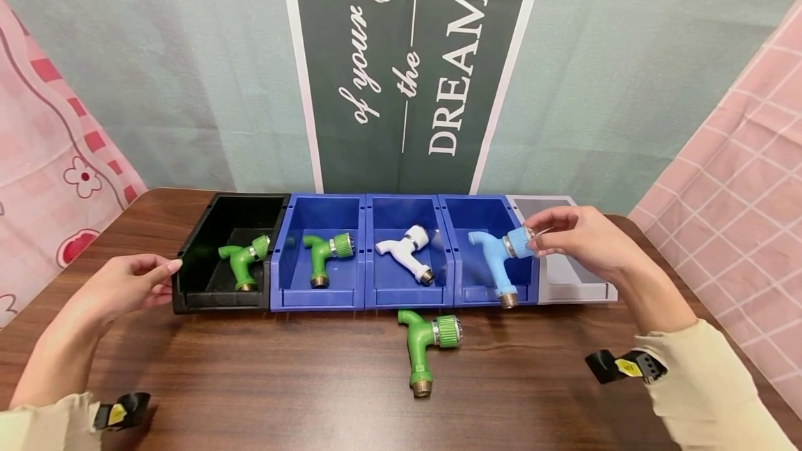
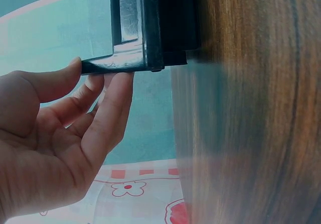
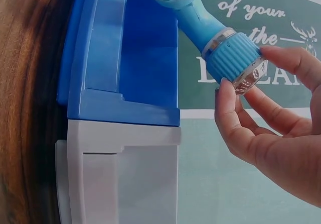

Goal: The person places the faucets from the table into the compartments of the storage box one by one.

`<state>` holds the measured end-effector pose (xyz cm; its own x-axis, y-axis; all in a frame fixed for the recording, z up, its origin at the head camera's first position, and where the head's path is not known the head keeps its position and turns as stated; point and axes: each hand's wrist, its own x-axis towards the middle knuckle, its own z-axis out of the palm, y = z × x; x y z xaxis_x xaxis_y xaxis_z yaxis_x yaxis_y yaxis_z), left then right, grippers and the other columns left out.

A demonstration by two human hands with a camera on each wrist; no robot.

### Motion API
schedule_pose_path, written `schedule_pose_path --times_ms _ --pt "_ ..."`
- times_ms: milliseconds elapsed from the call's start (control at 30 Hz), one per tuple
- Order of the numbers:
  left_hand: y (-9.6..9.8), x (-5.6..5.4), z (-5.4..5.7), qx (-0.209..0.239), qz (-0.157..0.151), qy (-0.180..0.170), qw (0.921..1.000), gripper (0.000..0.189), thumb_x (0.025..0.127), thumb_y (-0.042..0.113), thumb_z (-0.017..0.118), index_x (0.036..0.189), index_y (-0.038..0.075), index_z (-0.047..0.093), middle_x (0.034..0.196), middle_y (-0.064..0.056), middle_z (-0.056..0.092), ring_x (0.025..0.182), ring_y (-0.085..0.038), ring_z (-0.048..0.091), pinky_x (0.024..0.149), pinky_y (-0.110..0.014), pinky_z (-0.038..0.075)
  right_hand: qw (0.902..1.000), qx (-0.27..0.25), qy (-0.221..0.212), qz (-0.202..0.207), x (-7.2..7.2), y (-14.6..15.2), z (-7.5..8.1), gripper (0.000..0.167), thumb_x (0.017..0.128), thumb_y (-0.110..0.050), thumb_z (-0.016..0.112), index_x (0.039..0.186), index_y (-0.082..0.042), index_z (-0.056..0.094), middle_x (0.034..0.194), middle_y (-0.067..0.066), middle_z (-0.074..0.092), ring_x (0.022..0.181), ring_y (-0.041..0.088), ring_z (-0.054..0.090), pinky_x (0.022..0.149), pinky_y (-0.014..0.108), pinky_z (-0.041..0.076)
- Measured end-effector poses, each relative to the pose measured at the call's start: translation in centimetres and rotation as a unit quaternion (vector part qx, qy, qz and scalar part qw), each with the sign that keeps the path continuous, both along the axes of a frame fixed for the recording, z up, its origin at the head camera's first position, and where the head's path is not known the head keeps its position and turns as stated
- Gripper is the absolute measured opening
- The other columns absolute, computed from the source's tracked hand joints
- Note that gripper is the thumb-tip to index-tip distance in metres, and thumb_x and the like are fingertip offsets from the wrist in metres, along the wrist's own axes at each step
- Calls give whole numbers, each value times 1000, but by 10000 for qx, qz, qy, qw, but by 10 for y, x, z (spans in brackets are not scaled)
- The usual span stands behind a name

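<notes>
My right hand (image 1: 567,236) pinches a light blue faucet (image 1: 495,256) by its ribbed knob (image 3: 233,56), thumb and fingers at the silvery end cap. The faucet hangs over the rightmost blue bin (image 1: 471,211), its brass threaded end low near the bin's front. At the far left, my left hand (image 1: 134,282) holds the edge of the black bin (image 1: 222,301); in the left wrist view the thumb is at the rim and the fingertips against the outer wall (image 2: 113,63). Inside the black bin lies a green faucet (image 1: 241,263).
Another green faucet (image 1: 328,256) lies in the left blue bin, a white faucet (image 1: 404,252) in the middle blue one. A grey bin (image 1: 576,292) ends the row at right. One more green faucet (image 1: 422,350) lies on the wooden table (image 1: 301,381) before the bins.
</notes>
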<state>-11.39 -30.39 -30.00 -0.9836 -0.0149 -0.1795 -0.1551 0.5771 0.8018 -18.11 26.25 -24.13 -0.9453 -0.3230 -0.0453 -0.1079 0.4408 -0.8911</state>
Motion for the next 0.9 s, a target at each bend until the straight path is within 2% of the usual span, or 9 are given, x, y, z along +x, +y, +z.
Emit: schedule_pose_path --times_ms 200,433,733,900 --pt "-1 -1 -1 35 21 -21 10000 37 99 17 41 94 -18 51 73 -2 53 64 -6 55 60 -23 54 9995 -216 -207 -125 -6 -3 1 29 81 -3 66 105 8 55 85 3 63 75 15 62 72 28 53" --pt "-1 0 0 0 9 -41 10000 37 99 18 40 94 -18 51 73 -1 53 64 -6 55 60 -24 54 9995 -141 -220 -193 -11 -5 1 34 82 -7 66 108 11 53 87 2 63 76 15 61 72 27 52" --pt "-5 -2 -5 -42 -8 -59 10000 40 99 25 41 93 -12 53 74 -3 52 66 -7 57 62 -24 54 9988 -298 -361 -145 -19 -1 3 28 84 -7 65 106 7 55 87 1 63 76 14 61 72 28 53" --pt "-7 -3 -7 66 6 -65 10000 40 98 25 41 94 -13 53 75 -3 51 66 -7 57 63 -25 54 9989 -190 -408 -153 -23 -1 4 32 86 -8 63 109 10 52 87 1 64 76 14 61 72 27 53"
